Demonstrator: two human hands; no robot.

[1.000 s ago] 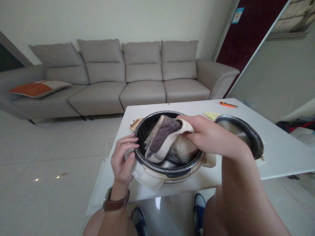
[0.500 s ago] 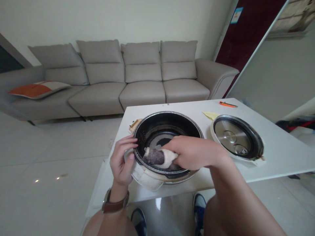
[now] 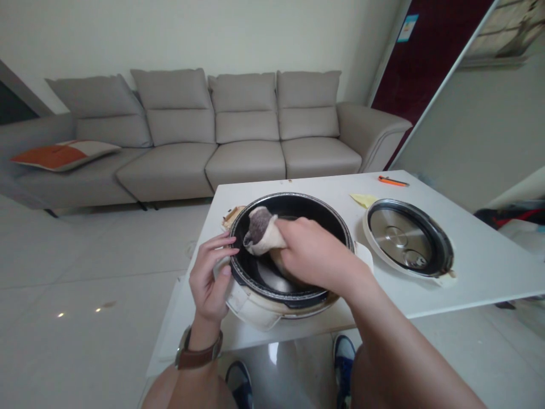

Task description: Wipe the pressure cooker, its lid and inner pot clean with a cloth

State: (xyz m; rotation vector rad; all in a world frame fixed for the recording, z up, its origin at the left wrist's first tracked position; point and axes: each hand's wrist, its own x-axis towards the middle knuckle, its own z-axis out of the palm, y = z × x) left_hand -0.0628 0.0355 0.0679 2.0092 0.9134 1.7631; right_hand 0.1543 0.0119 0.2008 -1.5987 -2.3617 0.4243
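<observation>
A round electric cooker (image 3: 321, 215) with a black inside and a stained white body stands uncovered at the table's near edge. My left hand (image 3: 210, 283) holds its left side, fingertips over the rim and thumb against the outside. Bunched in my right hand (image 3: 313, 253) is a white cloth (image 3: 271, 237) with a dark grey patch. That hand reaches down into the cooker, the cloth near the left inner wall. The fingertips of my right hand are partly hidden by the cloth.
Right of the cooker, its lid (image 3: 395, 237) lies inside up on the white table (image 3: 477, 270). Behind it are a yellow scrap (image 3: 361, 199) and an orange utility knife (image 3: 392, 181). A beige sofa (image 3: 244, 156) with an orange-and-white cushion (image 3: 70, 154) stands beyond.
My right hand has moved the cloth from the near side of the cooker's inside up toward the far left wall. The left hand keeps its place on the rim.
</observation>
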